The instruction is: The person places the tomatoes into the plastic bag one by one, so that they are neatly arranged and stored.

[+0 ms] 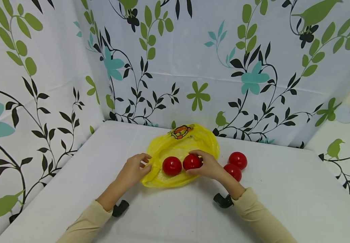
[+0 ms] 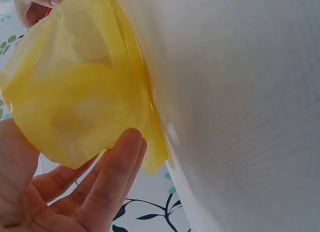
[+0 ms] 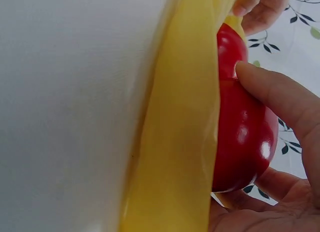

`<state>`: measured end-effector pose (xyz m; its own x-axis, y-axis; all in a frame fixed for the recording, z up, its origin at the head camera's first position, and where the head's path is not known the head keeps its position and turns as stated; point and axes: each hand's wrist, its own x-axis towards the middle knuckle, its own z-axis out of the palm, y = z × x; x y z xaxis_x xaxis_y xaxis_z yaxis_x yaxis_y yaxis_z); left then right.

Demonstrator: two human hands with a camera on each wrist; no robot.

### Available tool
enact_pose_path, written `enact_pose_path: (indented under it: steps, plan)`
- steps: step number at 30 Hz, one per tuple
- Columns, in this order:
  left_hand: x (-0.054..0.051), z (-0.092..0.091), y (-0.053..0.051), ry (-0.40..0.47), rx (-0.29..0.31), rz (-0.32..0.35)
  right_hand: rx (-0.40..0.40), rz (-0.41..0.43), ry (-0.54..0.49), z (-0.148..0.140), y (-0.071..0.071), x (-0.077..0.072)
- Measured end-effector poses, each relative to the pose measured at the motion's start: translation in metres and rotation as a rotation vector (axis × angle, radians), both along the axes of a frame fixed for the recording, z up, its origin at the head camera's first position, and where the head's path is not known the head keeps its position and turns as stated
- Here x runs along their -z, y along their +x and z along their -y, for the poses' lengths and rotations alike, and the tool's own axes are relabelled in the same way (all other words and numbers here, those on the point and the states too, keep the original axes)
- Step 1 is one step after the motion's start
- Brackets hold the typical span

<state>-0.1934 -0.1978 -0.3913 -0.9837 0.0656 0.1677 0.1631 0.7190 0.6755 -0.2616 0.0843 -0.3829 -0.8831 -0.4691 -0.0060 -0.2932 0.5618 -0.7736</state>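
Observation:
A yellow plastic bag (image 1: 181,182) lies with its mouth spread on the white table. Inside it, toward the left, sits a round, shiny red fruit like a tomato (image 1: 172,166). My right hand (image 1: 206,164) holds a second such fruit (image 1: 192,162) over the bag's right side, right beside the first; its thumb and bent fingers wrap round the fruit (image 3: 245,137). At the bag's left edge, my left hand (image 1: 135,167) has the rim between thumb and loosely bent fingers. In the left wrist view its fingers (image 2: 112,172) touch the outside of the bag (image 2: 80,87), which hides the thumb.
Two more red fruits, one farther back (image 1: 238,160) and one nearer (image 1: 233,172), lie against each other just right of the bag, beside my right forearm. Dark wrist-worn pieces (image 1: 120,208) show under both forearms. A leaf-patterned cloth (image 1: 178,74) hangs behind the table.

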Motion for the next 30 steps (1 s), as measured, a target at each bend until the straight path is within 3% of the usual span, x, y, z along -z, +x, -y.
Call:
enact_pose_path:
  steps: [11,30]
  plan:
    - [0.001,0.000,-0.001,-0.001,-0.001,0.002,0.024,-0.001,0.033,0.005,-0.004,0.012]
    - [-0.003,-0.002,0.001,-0.005,-0.015,0.020,-0.027,-0.018,0.039,0.003,-0.001,0.011]
